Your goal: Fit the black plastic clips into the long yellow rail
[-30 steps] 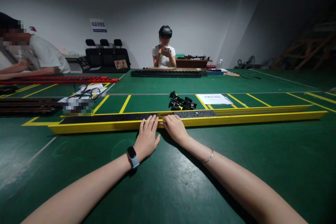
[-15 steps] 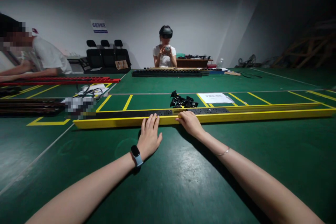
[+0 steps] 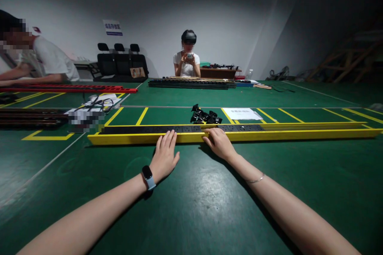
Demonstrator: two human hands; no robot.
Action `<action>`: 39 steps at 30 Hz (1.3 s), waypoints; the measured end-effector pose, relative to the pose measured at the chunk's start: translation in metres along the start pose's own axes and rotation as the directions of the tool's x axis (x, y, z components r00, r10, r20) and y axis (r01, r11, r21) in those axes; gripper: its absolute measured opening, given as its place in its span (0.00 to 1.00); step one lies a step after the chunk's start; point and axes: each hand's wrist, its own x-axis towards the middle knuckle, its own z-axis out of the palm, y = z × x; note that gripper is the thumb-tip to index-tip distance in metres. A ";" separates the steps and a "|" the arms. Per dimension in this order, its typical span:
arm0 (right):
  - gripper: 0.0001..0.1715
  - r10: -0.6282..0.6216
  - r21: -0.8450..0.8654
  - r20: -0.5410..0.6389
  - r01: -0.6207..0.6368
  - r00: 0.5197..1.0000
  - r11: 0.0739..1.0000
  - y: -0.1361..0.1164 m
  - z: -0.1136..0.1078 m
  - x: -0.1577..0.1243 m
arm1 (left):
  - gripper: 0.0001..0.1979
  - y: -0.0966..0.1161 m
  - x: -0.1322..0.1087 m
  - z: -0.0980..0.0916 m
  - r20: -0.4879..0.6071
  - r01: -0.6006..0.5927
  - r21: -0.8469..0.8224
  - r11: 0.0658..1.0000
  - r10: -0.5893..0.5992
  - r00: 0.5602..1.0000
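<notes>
A long yellow metal channel (image 3: 287,134) lies crosswise in front of me, with a row of black socket modules (image 3: 187,128) seated inside its left and middle stretch. My left hand (image 3: 164,153), with a smart band on its wrist, rests its straight fingers over the channel's front wall. To the right, my right hand (image 3: 220,143) curls its fingers over the same wall, thumb on the near side. Its fingertips partly hide the modules there. Behind the channel sits a small heap of black plastic parts (image 3: 205,115), touched by neither hand.
A white paper sign (image 3: 242,114) lies beyond the channel. Dark rails (image 3: 32,119) and tangled cables (image 3: 100,103) are at left, with red rails (image 3: 72,89) farther back. One co-worker leans at far left; another sits opposite behind stacked dark strips (image 3: 191,83).
The channel and its modules have slid slightly right. My right hand has shifted a little right and my left hand a little left, widening the gap between them. The view has moved slightly.
</notes>
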 end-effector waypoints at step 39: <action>0.17 -0.039 0.116 -0.037 0.043 0.999 0.992 -0.019 0.002 0.001 | 0.33 0.000 0.000 0.000 -0.032 -0.029 -0.029 0.999 0.028 0.999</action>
